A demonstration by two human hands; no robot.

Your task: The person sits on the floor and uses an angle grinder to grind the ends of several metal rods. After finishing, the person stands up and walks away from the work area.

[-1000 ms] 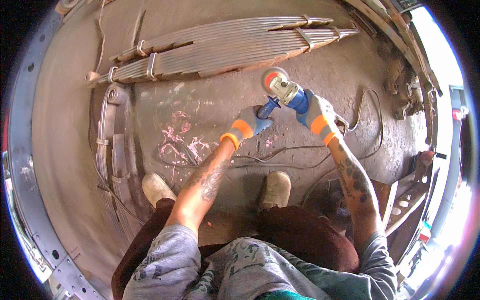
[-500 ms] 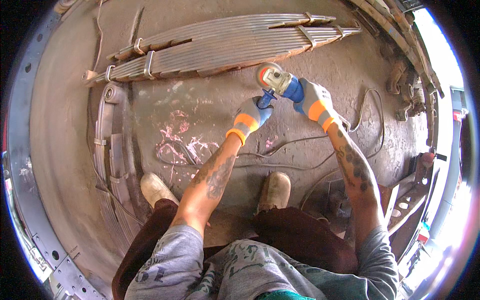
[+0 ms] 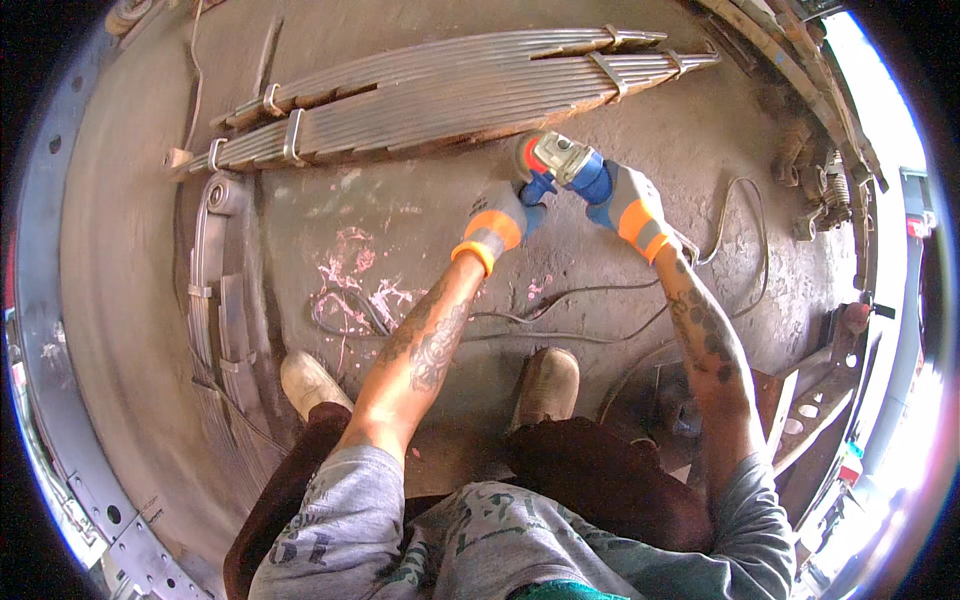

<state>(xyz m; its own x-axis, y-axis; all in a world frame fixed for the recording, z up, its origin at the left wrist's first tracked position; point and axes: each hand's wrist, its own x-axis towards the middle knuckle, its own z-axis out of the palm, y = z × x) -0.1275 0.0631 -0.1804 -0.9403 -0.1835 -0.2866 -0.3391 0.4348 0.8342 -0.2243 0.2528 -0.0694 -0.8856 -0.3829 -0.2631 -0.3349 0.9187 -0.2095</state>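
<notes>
Both hands wear grey-and-blue gloves with orange cuffs and hold an angle grinder [image 3: 568, 162] with a silver head, a blue body and an orange-red disc. My left hand [image 3: 505, 212] is closed on its blue side handle, and my right hand [image 3: 620, 200] is closed round the body. The disc sits at the lower edge of a large stack of grey steel leaf springs [image 3: 440, 110] with metal clamps; whether it touches the steel I cannot tell. A second, narrower stack [image 3: 400, 65] lies behind it.
Another leaf spring assembly [image 3: 208, 280] lies along my left. A cable [image 3: 590, 338] loops across the stained floor [image 3: 400, 240] near my boots [image 3: 548, 385]. Rusty metal parts [image 3: 830, 185] and a steel frame [image 3: 828, 400] stand at the right. A perforated steel beam [image 3: 70, 400] runs along the far left.
Both hands and the grinder have moved a little up and to the left, bringing the disc nearer the lower edge of the spring stack.
</notes>
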